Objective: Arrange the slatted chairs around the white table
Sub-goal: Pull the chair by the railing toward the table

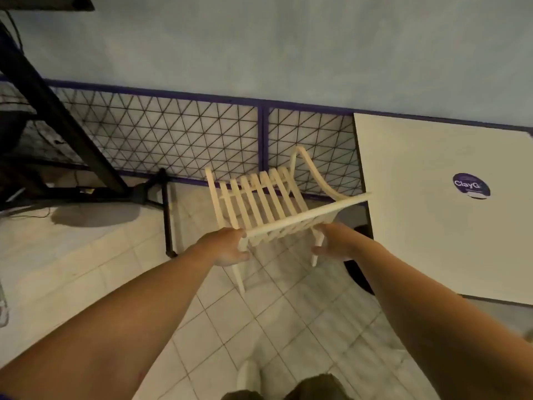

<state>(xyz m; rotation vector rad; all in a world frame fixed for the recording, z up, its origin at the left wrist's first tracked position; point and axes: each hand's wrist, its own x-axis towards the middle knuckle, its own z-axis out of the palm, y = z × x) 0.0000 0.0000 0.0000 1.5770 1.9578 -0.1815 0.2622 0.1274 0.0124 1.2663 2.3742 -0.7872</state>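
A cream slatted chair stands on the tiled floor just left of the white table, its seat facing the mesh fence. My left hand grips the left end of the chair's top back rail. My right hand holds the backrest near its right side, below the rail. The chair's curved right armrest reaches toward the table's left edge. The table top carries a round purple sticker.
A purple-framed mesh fence runs along the far side, close behind the chair. A black metal stand and dark frame legs sit at the left. Another pale chair part shows near my feet. Tiled floor spreads to the lower left.
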